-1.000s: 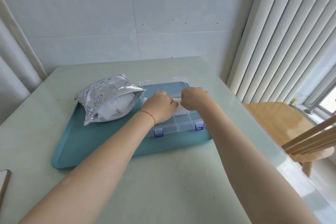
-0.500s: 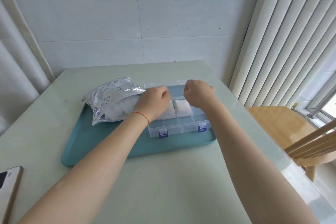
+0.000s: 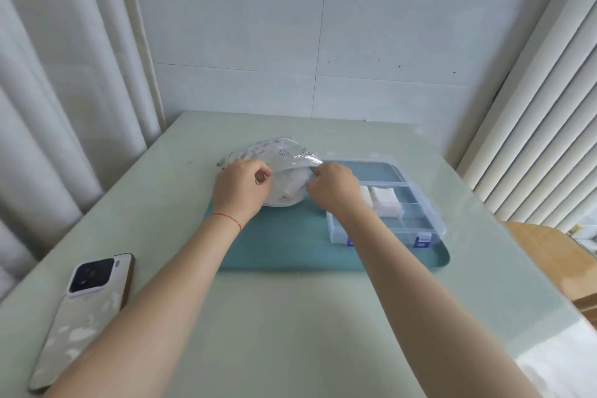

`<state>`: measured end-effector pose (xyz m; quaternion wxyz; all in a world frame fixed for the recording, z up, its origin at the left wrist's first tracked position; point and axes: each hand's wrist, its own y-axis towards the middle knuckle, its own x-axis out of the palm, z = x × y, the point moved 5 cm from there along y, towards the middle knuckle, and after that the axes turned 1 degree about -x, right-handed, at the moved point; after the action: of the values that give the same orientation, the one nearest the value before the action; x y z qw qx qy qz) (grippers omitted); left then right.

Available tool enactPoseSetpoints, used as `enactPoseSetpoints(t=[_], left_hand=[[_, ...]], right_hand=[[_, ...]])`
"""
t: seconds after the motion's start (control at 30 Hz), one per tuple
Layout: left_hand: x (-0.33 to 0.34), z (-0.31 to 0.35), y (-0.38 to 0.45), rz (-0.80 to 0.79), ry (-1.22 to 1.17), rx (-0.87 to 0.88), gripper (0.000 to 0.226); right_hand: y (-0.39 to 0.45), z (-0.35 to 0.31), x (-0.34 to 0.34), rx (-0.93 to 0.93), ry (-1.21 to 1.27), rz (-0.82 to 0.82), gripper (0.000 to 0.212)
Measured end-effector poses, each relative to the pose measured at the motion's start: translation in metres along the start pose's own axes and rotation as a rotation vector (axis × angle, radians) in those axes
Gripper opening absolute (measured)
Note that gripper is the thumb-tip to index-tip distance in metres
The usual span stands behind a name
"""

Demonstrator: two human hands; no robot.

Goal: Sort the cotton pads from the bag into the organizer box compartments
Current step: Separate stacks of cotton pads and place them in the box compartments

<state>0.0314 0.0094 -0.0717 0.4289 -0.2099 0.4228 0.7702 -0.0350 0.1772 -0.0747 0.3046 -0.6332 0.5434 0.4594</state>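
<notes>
A silvery plastic bag [image 3: 277, 152] full of white cotton pads [image 3: 292, 186] lies at the back left of a teal tray [image 3: 290, 245]. My left hand [image 3: 240, 186] pinches the bag's near edge at its mouth. My right hand [image 3: 332, 186] pinches the opposite edge of the mouth, so the opening is held apart. To the right stands the clear organizer box [image 3: 426, 223] with blue latches, its lid open. White cotton pads [image 3: 384, 200] fill two of its middle compartments; the front compartments look empty.
A white phone [image 3: 85, 313] lies face down at the table's near left. A wooden chair [image 3: 549, 255] stands beyond the right table edge. Curtains hang on the left, vertical blinds on the right, and a tiled wall closes the back.
Both hands left the organizer box and moved left to the bag, each taking hold of its mouth. The camera swung left, bringing the phone fully into view.
</notes>
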Motion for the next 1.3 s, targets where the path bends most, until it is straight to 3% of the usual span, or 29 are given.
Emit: enactPoseSetpoints(t=[0.27, 0.43, 0.77, 1.0, 1.23, 1.3], left_hand=[[0.002, -0.01, 0.006, 0.065, -0.213, -0.131, 0.006], [0.003, -0.015, 0.011, 0.06, -0.307, -0.195, 0.005], [0.003, -0.014, 0.011, 0.046, -0.335, -0.227, 0.005], [0.004, -0.016, 0.011, 0.042, -0.304, -0.256, 0.004], [0.006, -0.013, 0.009, -0.005, -0.225, -0.272, 0.006], [0.008, -0.008, 0.007, -0.059, -0.219, -0.271, 0.006]], right_hand=[[0.006, -0.019, 0.021, 0.12, 0.085, -0.092, 0.047], [0.015, -0.024, 0.017, 0.111, 0.067, -0.145, 0.02], [0.013, -0.028, 0.021, 0.144, 0.026, -0.124, 0.03], [0.007, -0.031, 0.013, 0.13, 0.135, -0.015, 0.034], [-0.005, -0.006, -0.009, 0.162, 0.471, -0.145, 0.037], [-0.009, 0.002, -0.015, 0.15, 0.516, -0.158, 0.026]])
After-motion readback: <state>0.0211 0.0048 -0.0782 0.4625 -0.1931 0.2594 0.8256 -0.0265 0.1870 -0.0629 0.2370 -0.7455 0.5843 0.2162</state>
